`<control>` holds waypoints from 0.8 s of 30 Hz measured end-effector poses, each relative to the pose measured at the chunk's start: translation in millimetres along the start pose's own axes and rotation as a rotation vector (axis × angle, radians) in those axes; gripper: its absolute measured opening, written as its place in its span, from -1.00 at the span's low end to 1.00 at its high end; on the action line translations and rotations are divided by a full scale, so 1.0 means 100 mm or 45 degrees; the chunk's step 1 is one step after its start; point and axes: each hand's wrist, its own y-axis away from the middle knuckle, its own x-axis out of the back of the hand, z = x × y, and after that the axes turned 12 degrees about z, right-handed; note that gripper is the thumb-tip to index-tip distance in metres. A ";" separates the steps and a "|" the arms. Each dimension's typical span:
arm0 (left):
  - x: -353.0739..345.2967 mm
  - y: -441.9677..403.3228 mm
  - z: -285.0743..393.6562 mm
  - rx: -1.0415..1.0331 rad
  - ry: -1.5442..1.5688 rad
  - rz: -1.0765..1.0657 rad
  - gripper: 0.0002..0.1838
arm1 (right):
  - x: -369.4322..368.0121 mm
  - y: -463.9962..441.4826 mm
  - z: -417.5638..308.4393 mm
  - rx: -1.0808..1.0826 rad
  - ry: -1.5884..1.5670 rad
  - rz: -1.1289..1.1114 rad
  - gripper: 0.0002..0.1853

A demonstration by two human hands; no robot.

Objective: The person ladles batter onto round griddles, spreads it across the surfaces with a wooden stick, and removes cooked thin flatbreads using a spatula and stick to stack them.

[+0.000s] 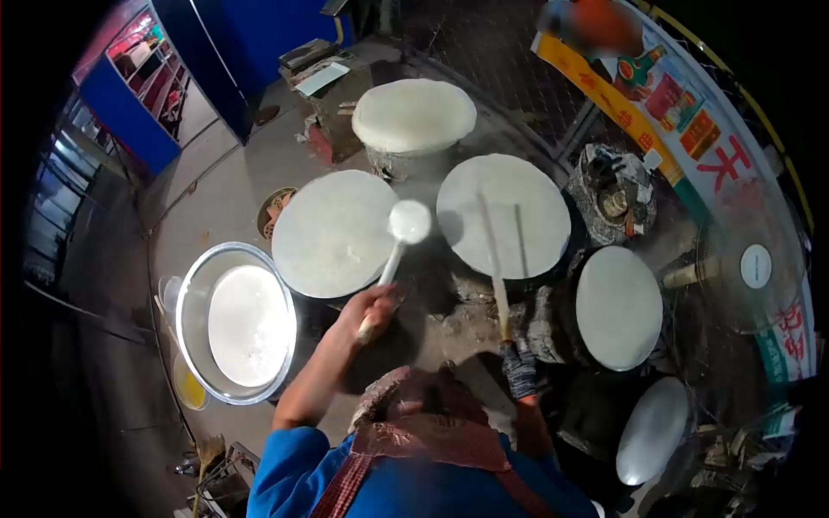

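Observation:
My left hand (373,311), bare, is closed round the handle of a ladle (409,222). The ladle's bowl, full of white batter, hangs between two round pans. A pale sheet (332,233) covers the left pan. My right hand (518,369) wears a grey knitted glove and is wrapped round a long thin stick (501,302). The stick's far part is blurred by motion over the pale sheet (540,216) on the right pan. At my left stands a large metal basin (186,324) with white batter (250,324) in it.
Another pale round (414,115) lies on a stove at the back. At the right are a covered pan (618,308) and a shiny round lid or pan (653,432). A cluttered bucket (611,194) stands near the printed banner (682,112). A person's orange top (604,26) shows behind it.

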 end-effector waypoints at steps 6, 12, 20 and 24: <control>-0.91 -1.27 0.13 -0.182 -0.281 0.085 -0.66 | -0.23 -0.64 -0.77 0.062 0.483 0.299 -0.67; -0.83 -2.25 0.39 -0.571 -0.443 0.245 -0.84 | -0.71 -1.10 -0.98 0.483 1.043 0.010 -0.58; -0.83 -1.72 0.30 -0.698 -0.517 0.400 -0.80 | -0.99 -1.06 -1.30 0.770 1.606 0.141 -0.56; -0.73 -1.71 0.31 -0.647 -0.520 0.386 -0.81 | -1.22 -1.16 -1.53 0.615 1.881 0.133 -0.53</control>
